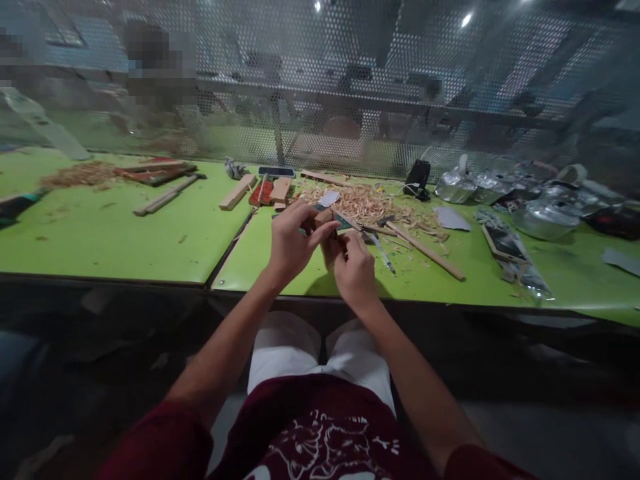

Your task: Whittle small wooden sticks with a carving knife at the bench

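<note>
Above the front edge of the green worktable, my left hand [294, 239] grips a small wooden block [328, 253], its thumb stretched over the upper part. My right hand [356, 268] closes on the block's right side with bent fingers. A dark spot shows between the two hands, too small to make out. Behind them lies a heap of wood shavings [367, 203]. Just to the right are a pen [384, 255] and a tool with a long wooden handle [427, 252].
Wooden blocks [238, 192] and a phone [277, 172] lie behind my left hand. Further left is a wooden-handled hammer [167, 197]. Wrapped silvery bundles [547, 215] and another phone [504, 243] occupy the right. A perforated metal screen [320, 100] closes off the back.
</note>
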A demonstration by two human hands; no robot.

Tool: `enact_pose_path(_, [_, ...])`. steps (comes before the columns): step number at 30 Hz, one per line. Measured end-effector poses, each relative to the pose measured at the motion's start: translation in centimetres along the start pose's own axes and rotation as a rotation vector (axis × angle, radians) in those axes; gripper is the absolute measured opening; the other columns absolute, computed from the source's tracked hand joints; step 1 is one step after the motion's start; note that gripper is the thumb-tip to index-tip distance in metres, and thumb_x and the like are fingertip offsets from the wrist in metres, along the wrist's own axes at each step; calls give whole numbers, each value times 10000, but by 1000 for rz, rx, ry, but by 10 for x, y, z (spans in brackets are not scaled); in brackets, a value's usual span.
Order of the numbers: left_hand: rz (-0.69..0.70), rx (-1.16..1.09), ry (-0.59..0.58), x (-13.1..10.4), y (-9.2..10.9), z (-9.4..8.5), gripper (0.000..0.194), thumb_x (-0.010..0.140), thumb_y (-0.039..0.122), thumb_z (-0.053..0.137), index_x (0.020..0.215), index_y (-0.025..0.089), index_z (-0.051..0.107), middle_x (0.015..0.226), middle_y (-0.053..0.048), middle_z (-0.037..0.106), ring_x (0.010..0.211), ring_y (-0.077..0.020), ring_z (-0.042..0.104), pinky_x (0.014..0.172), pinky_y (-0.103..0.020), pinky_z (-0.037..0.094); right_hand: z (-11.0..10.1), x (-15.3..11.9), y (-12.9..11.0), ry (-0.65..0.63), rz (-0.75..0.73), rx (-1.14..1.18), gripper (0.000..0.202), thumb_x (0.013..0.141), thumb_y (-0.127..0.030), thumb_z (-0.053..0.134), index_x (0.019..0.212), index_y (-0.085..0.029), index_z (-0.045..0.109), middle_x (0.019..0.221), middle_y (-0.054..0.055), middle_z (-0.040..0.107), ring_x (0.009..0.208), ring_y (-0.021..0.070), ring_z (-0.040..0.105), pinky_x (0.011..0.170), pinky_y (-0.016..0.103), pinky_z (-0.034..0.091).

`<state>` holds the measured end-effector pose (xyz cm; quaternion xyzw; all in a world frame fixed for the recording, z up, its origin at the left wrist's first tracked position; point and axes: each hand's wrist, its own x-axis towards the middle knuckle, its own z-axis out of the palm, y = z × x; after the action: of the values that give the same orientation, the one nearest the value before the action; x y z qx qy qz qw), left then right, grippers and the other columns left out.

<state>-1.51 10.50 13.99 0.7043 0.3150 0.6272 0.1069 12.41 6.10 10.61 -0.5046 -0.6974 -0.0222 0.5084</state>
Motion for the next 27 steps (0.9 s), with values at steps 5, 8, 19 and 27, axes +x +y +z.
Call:
enact_pose_path(5, [-163,-218,-249,-23,-9,11,257,925,404,623,1047,194,539,971,-50,628,849,-153,631,706,-244,530,6,-7,6,85,18,18,251,1036,-286,389,826,-222,512,817,64,611,782,200,583,727,306,429])
enact_pose_path(8, [-260,-212,-312,-38,-11,18,152,964,342,523,982,197,480,839,-17,595,731,-142,602,635,-236,497,5,-7,8,31,44,-43,270,1042,-315,385,838,-224,536,834,60,642,792,193,595,736,293,423])
enact_pose_path(19, [-163,102,-123,-46,-8,25,44,951,235,475,988,223,454,831,-3,504,706,-159,490,685,-285,433,-26,17,-17,-300,153,-158,272,987,-258,437,750,-198,555,682,37,604,638,164,519,626,288,313])
enact_pose_path(27, [151,385,-468,-38,-19,-12,220,1014,213,355,1182,172,491,992,-86,572,795,-172,567,709,-280,460,-85,44,-12,-688,545,310,313,945,-332,507,658,-210,477,491,-72,408,352,70,348,379,219,264])
